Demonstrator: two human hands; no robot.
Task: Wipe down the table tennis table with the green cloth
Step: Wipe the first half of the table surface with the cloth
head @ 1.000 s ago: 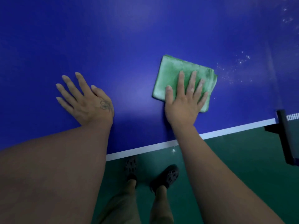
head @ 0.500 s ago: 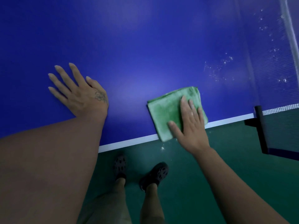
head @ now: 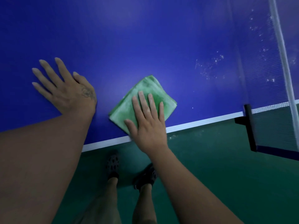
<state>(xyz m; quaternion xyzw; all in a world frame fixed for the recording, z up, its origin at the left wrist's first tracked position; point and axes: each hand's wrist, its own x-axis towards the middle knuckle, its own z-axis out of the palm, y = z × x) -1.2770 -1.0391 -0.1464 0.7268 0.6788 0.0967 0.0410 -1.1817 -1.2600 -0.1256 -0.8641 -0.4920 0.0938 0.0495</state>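
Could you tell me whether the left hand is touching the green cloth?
No, the left hand rests flat on the blue table, apart from the green cloth, which only the right hand presses.

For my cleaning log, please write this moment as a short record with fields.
green cloth: folded, flat on the table near its white edge line
right hand: fingers straight, pressing on the cloth
left hand: flat on bare table, apart from the cloth
white specks: between cloth and net
black post: holds the net, at the right
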